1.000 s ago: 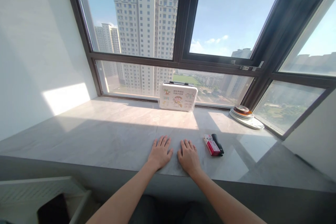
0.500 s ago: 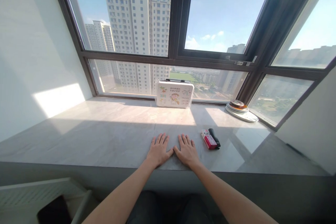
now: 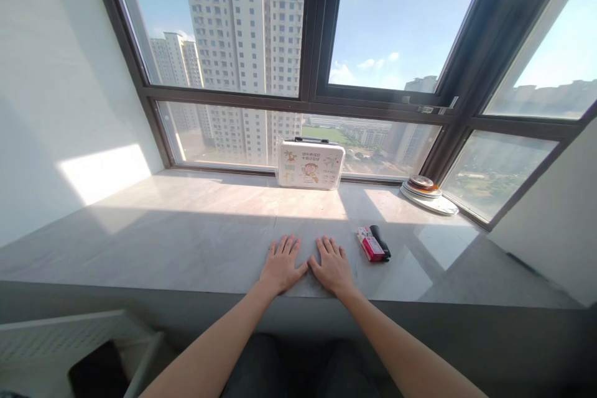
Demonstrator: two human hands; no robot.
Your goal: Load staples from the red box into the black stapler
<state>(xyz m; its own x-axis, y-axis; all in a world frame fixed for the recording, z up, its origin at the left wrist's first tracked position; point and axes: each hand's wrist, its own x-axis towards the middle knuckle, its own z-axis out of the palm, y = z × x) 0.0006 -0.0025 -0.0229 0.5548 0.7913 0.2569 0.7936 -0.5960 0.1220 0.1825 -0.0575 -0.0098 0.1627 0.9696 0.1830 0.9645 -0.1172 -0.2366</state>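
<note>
My left hand point(image 3: 281, 266) lies flat on the grey marbled windowsill point(image 3: 196, 242), fingers spread and pointing at the window. Beside it my right hand point(image 3: 332, 265) rests palm down in the same way, its thumb tip close to or touching the left thumb. Neither holds anything. Nearest to my right hand is a small red and white box point(image 3: 371, 245), lying on the sill. Against the box's right side leans a black object point(image 3: 380, 242) that looks like a small flashlight.
A white case point(image 3: 311, 165) with cartoon print and a dark handle stands against the window. Several stacked plates or lids point(image 3: 422, 191) sit in the far right corner. Below the sill at left are a white slatted piece point(image 3: 69, 336) and a dark flat object point(image 3: 99, 370).
The view has shifted very slightly, so the sill sits a little higher in the picture. Both hands stay in place on the sill.
</note>
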